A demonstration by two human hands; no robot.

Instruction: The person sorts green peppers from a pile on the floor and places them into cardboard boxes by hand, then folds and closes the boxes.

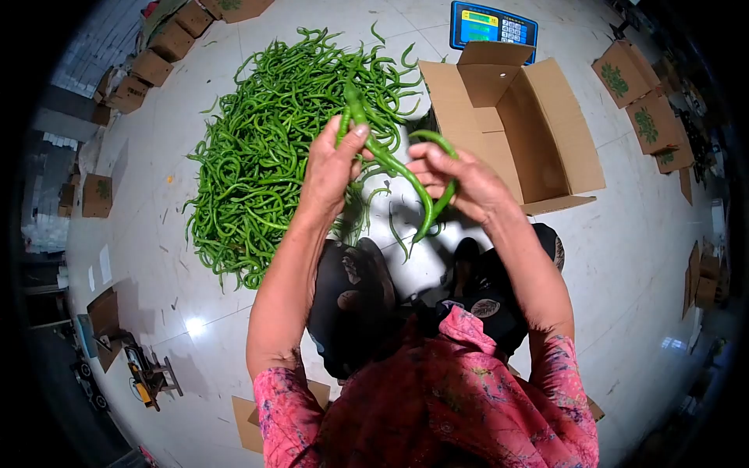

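Observation:
My left hand (pixel 334 160) is closed on several long green peppers (pixel 402 173), which stick out above and below its fingers over the right part of the pile. My right hand (pixel 462 178) has its fingers curled round a curved green pepper (pixel 446 196), beside the lower ends of those in the left. A large pile of green peppers (pixel 261 148) lies on the floor to the left. Just right of my right hand stands an open cardboard box (pixel 534 140); the part of its inside that shows holds nothing.
A blue scale display (pixel 491 30) stands behind the box. More cardboard boxes line the floor at the upper left (pixel 152 68) and right (pixel 624 74). A yellow and black tool (pixel 144 374) is at the lower left. Loose peppers lie between my feet and the pile.

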